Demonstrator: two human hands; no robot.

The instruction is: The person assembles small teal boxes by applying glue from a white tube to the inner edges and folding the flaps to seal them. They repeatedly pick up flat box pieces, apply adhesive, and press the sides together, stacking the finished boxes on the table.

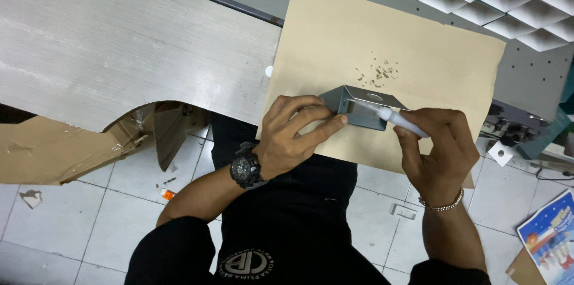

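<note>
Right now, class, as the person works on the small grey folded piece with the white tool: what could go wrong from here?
1. The left hand steadies the grey folded box with its fingertips close beside the tip of the white tool; a slip could catch a finger.
2. The brown paper sheet overhangs the table edge toward the person's lap, so pressing there might tip or shift the work.
3. Small scraps behind the box might stick to it.

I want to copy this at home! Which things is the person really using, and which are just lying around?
In use:
left hand steadying a small grey folded box
right hand holding a white pen-like tool
tan paper sheet underneath

Lying about:
torn cardboard
colourful printed sheet
floor scraps
</note>
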